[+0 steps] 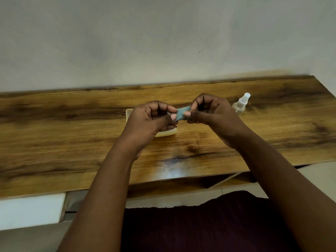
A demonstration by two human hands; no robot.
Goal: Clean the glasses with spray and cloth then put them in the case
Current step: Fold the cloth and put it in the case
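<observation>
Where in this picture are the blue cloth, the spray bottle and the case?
Blue cloth (181, 113): head view, on the stretch showing between the two hands.
Spray bottle (240, 106): head view, on its clear body, below the white nozzle.
Case (129, 113): head view, on its cream left edge beside the left hand.

A table is placed against a wall, which stands behind it. Above the middle of the table, a cloth is held between the left hand and the right hand; the left end is pinched by the left hand and the right end by the right hand. A case is laid on the table under and behind the left hand, and it is partly hidden by this hand. A spray bottle is placed upright on the table, just to the right of the right hand and a little behind it, near the far edge. The case and the bottle are kept apart, with the hands between them.
</observation>
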